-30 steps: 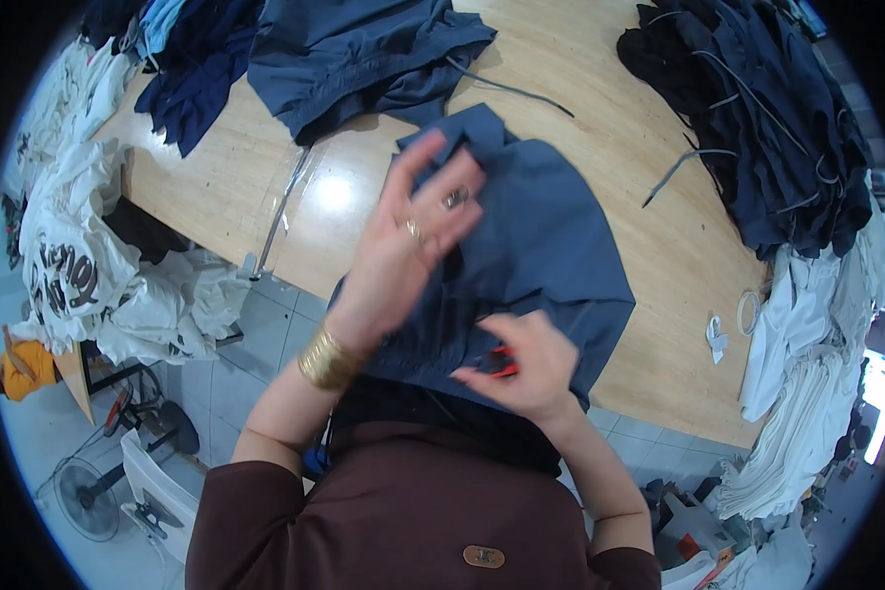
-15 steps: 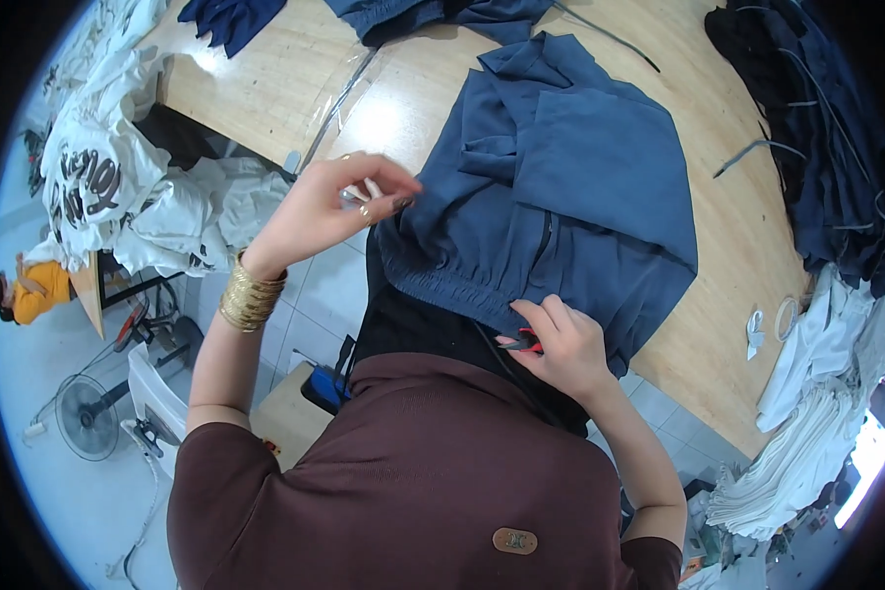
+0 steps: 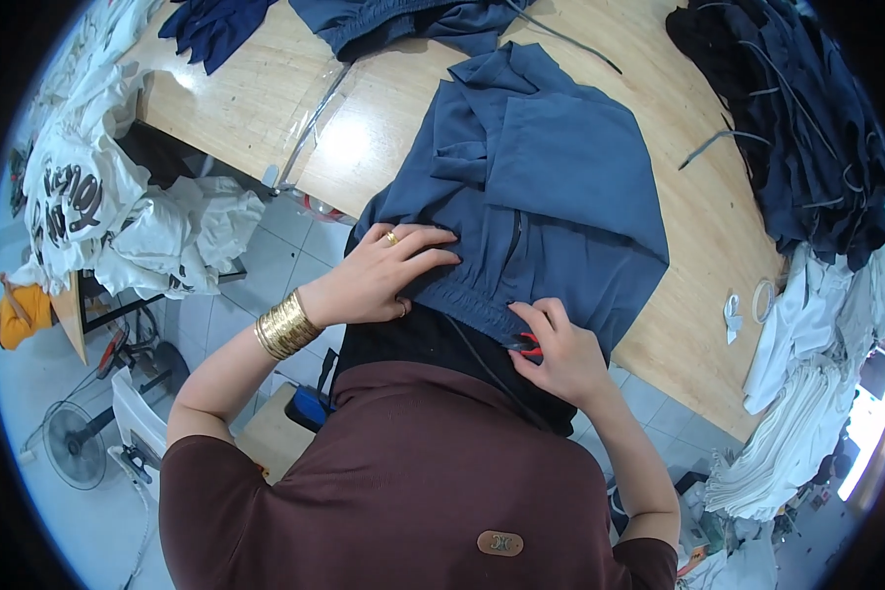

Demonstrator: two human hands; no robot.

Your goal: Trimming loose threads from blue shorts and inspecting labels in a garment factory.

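Dark blue trousers (image 3: 575, 177) lie folded on the table, their gathered elastic waistband (image 3: 467, 307) hanging at the near edge by my body. My left hand (image 3: 388, 270) is over the left part of the waistband, its fingers curved on the cloth and the thumb at the band's edge. At the waistband's right part, my right hand (image 3: 560, 354) is closed round small red-handled thread snips (image 3: 529, 344). Its thumb and forefinger are at the band's edge; whether they pinch the cloth too is hard to see. A dark zip-like line (image 3: 513, 241) runs between the hands.
More blue garments (image 3: 403, 25) lie at the table's far side, with a loose cord (image 3: 580, 44). Dark clothing (image 3: 806, 128) is piled at the right above white garments (image 3: 796, 433). White printed clothes (image 3: 88, 206) heap at the left. A person in yellow (image 3: 25, 315) and a fan (image 3: 74, 442) are farther left.
My left hand has come down from the air onto the waistband. My right hand keeps the snips at the band. The whole view has shifted slightly.
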